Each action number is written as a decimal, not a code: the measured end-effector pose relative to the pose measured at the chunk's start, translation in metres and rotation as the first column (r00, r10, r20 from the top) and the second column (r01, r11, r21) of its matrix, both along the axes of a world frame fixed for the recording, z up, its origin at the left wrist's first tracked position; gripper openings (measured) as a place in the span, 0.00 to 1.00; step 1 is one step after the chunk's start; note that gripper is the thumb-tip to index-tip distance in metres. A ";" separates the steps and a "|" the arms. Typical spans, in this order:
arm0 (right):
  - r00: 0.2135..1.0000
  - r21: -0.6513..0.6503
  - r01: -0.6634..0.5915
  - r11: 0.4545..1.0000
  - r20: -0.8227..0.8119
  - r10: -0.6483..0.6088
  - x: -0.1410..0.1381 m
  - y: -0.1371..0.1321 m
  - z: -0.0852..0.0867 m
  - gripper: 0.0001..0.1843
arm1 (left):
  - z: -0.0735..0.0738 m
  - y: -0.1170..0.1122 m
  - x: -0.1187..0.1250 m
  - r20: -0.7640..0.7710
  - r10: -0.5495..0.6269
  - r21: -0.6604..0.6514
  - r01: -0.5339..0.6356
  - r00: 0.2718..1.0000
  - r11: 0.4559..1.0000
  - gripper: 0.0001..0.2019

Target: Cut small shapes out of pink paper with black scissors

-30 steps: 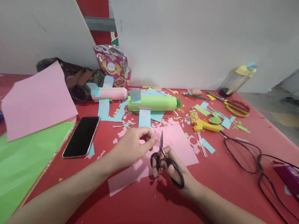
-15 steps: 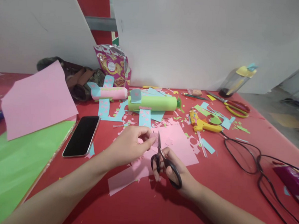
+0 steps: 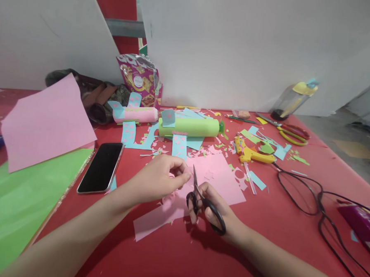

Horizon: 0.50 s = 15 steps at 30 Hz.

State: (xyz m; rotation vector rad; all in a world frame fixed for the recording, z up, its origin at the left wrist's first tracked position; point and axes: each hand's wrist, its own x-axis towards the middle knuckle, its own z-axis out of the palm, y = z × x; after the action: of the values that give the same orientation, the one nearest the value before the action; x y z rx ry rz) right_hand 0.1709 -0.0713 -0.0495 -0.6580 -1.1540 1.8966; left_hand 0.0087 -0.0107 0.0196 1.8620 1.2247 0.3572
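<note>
From my station I see a red table (image 3: pixel 154 256). Along its far edge, left of centre, I make out a snack bag (image 3: pixel 139 81); near the far right corner are a bottle (image 3: pixel 294 102) and red-and-yellow scissors (image 3: pixel 285 127). In from the right edge lies a yellow glue gun (image 3: pixel 259 157). My feed shows a phone (image 3: pixel 100 168) toward the left side and a pink sheet (image 3: pixel 228 178) mid-table, paper scraps (image 3: pixel 215 150) strewn beyond it.

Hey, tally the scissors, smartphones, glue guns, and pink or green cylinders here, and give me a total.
Scissors: 2 (black-handled pair, red-and-yellow-handled pair)
Smartphone: 1
Glue gun: 1
Cylinders: 2 (pink cylinder, green cylinder)
Total: 6
</note>
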 end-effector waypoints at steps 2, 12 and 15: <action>1.000 0.008 -0.009 1.000 0.004 0.009 0.000 0.000 0.000 0.21 | 0.000 0.000 0.000 0.004 0.002 -0.008 -0.002 1.000 1.000 0.09; 1.000 0.030 0.002 1.000 0.027 -0.003 0.000 0.001 -0.001 0.21 | 0.000 -0.001 -0.002 0.046 0.003 -0.096 0.001 0.999 0.995 0.10; 0.999 0.011 0.004 1.000 0.047 -0.005 0.000 0.000 -0.001 0.22 | 0.000 0.000 -0.002 0.062 -0.001 -0.126 0.008 0.998 0.992 0.09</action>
State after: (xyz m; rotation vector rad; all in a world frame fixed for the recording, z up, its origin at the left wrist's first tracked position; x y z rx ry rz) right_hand 0.1707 -0.0709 -0.0506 -0.7023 -1.1902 1.8790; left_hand 0.0062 -0.0106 0.0192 1.7334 1.1744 0.3247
